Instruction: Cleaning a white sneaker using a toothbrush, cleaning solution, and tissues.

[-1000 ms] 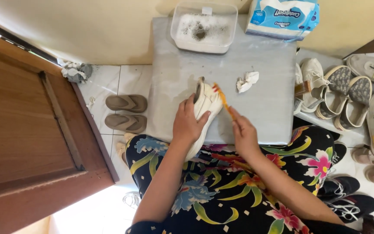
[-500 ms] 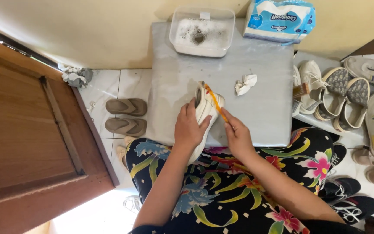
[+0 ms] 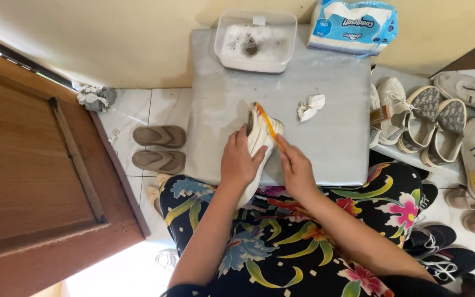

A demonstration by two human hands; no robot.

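Item: 1 white shoe, tilted on its side at the front edge of a grey table, toe end pointing away from the person, heel end over the lap.

Left hand: wrapped around the middle of the shoe, fingers closed on it, thumb on the near side.

Right hand: fingers pinched together on the handle of 1 orange brush; the brush head lies against the upper side of the shoe near its far end.

On the table: 1 crumpled white tissue, just right of the shoe, apart from it; 1 clear plastic tub of sudsy water at the far edge, something dark inside it, too blurred to tell; 1 blue-and-white pack of tissues at the far right corner.

Lap: dark cloth with a bright flower print, below the table's front edge.

Floor, left: 1 pair of brown sandals on white tiles, beside a wooden door.

Floor, right: several pale sneakers in a row; dark shoes nearer the person.
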